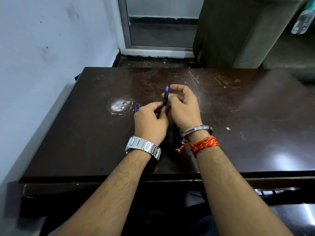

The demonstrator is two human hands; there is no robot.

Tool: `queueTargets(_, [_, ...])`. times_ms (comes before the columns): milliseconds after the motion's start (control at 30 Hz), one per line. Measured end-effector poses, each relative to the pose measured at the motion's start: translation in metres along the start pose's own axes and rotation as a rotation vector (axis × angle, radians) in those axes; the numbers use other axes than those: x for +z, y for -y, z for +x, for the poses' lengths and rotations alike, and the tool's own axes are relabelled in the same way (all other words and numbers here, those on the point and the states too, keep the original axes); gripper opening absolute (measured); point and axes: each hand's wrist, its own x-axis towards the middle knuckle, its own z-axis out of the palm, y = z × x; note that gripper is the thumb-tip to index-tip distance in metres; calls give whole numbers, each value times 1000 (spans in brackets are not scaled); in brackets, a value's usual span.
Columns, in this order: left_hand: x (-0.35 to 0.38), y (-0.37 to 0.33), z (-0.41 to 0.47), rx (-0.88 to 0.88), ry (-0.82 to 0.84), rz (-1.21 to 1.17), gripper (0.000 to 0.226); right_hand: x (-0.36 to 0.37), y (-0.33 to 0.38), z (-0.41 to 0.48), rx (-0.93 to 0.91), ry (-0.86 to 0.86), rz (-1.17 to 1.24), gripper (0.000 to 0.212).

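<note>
A dark blue pen (pixel 165 97) stands nearly upright above the middle of the dark wooden table (pixel 238 116), its blue tip pointing away from me. My left hand (pixel 150 120) grips its lower end with curled fingers. My right hand (pixel 183 106) pinches the barrel from the right side, fingers curled round it. Just left of my left hand, two more blue pen tips (pixel 137 108) stick out past the knuckles; their bodies are hidden behind that hand.
A pale worn patch (pixel 119 105) marks the tabletop to the left of my hands. The wall (pixel 42 65) runs along the table's left edge. Behind the table stand a metal-framed door (pixel 160 31) and a dark cabinet (pixel 230 31). A plastic bottle (pixel 302 19) lies at the top right.
</note>
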Motion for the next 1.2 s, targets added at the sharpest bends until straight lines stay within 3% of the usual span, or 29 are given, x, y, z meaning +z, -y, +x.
queueTargets(100, [0,1,0,22,-2,26,14,1,-2,-2,-28,-4,-69,28])
queueTargets(300, [-1,1,0,8,3,-3,16,1,1,-2,0,-14,-14,16])
queueTargets(400, [-1,1,0,16,5,32,14,2,0,-5,-12,-20,-78,31])
queueTargets(567, [-2,0,0,-16,9,14,19,2,3,-5,7,-24,-35,16])
queueTargets(700, [-1,1,0,11,-2,63,14,3,4,-9,43,-25,-114,35])
queueTargets(867, [0,2,-1,24,7,34,16,2,7,-6,30,-108,7,15])
queueTargets(1100, [6,6,-5,19,18,60,14,-16,17,5,-51,-328,292,19])
queueTargets(1200, [5,6,-3,5,-12,63,10,-33,15,12,-66,-430,229,15])
